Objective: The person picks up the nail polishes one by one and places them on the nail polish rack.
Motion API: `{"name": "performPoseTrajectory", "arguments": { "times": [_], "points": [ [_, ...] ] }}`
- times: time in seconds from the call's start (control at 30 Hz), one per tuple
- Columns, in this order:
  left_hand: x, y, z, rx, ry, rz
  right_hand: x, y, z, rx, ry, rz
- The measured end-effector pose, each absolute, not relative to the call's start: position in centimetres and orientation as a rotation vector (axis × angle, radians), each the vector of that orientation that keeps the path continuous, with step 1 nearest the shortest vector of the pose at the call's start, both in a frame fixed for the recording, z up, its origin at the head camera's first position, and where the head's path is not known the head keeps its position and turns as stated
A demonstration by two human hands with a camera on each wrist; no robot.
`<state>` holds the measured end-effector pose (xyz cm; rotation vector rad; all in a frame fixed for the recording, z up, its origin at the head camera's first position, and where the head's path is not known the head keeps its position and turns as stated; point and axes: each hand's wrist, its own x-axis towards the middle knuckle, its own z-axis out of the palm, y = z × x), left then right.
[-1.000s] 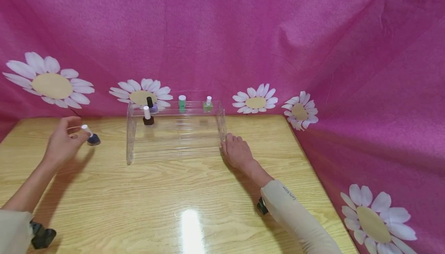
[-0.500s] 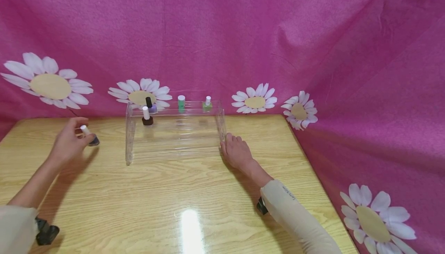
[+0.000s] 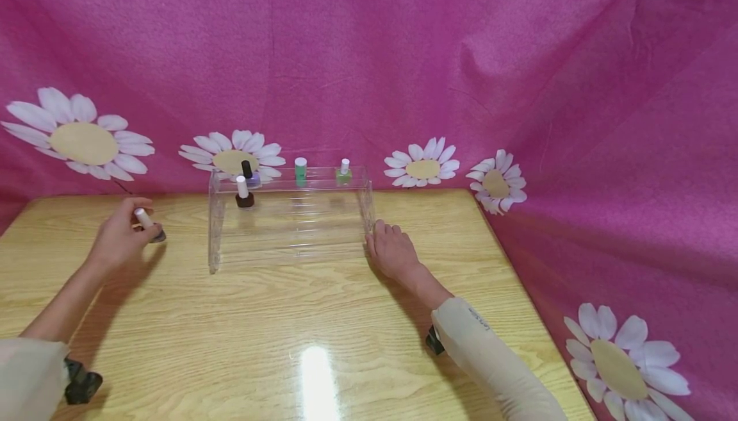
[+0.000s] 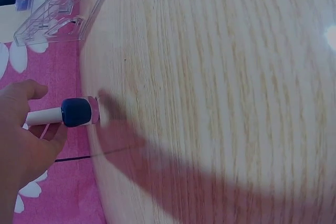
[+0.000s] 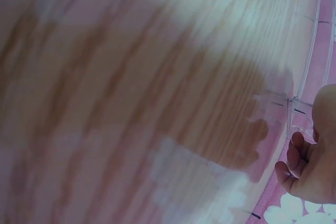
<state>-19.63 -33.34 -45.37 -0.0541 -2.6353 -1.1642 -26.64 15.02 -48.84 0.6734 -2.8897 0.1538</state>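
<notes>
At the left, a dark blue nail polish bottle [image 4: 76, 112] with a white cap [image 3: 144, 217] stands at the table's far side. My left hand [image 3: 118, 238] pinches it around the cap, thumb in front and fingers behind. A stepped clear acrylic rack [image 3: 294, 257] stands at the middle back. My right hand [image 3: 394, 254] grips the rack's right end; in the right wrist view its curled fingers [image 5: 296, 153] lie at the clear corner. On the rack's left side sits a dark, white-capped nail polish bottle [image 3: 245, 200].
Higher on the rack stand a lilac bottle [image 3: 252, 179] with a black cap, a green bottle [image 3: 301, 171] and a light green bottle [image 3: 343, 174]. A pink cloth [image 3: 346, 56] with daisies hangs behind and to the right of the wooden table [image 3: 248, 344].
My left hand has moved right and closed around the blue bottle's cap, and the bottle has shifted slightly. My right hand has stayed at the rack's end.
</notes>
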Motion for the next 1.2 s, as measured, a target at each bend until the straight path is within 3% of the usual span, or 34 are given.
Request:
{"name": "performPoseTrajectory", "arguments": {
  "times": [1.2],
  "points": [
    [-19.36, -33.81, -46.29, 0.03, -2.779, -1.01, -26.81, 15.04, -48.85, 0.662, -2.925, 0.174]
  ]
}}
